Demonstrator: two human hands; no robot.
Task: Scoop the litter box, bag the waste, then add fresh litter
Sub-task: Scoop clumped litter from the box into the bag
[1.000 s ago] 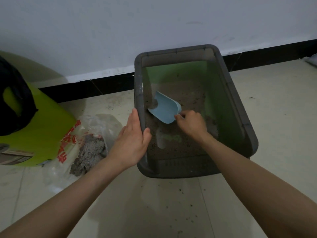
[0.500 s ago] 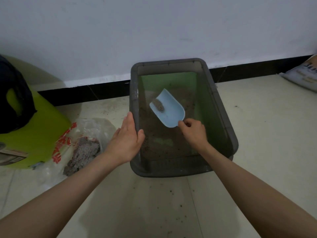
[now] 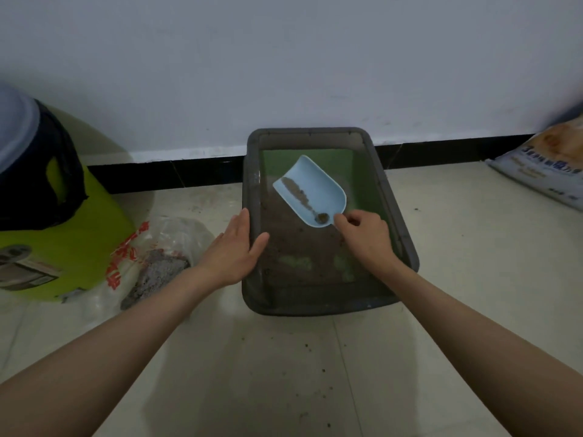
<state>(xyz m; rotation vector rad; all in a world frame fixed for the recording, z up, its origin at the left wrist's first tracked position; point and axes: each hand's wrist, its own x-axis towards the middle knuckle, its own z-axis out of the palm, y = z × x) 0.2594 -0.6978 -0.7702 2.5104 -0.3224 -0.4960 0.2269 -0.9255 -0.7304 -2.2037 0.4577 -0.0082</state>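
**Ana:** Pale floor tiles [image 3: 457, 294] run up to a white wall [image 3: 284, 58]. Against it sits the grey box [image 3: 407, 247], with the waste bag [image 3: 151, 260] lying open to its left. What's each hand doing?

**Ben:** The left hand [image 3: 235, 250] clasps the box's left rim, thumb hooked inside. The right hand [image 3: 366, 236] is curled round the handle of the blue scoop [image 3: 310, 192], held above the litter with a line of grains and one clump near the handle end.

**Ana:** Risk?

**Ben:** I'd say spilling. The scoop is shallow and tilted; carried left over the rim, that clump could roll off onto the floor, which already shows stray specks.

**Ana:** Room to move?

**Ben:** The rim and the left hand lie between scoop and bag, so it must lift over both. A green bin [image 3: 63, 234] crowds the bag's far side. The litter sack [image 3: 542, 171] lies well apart, on the right.
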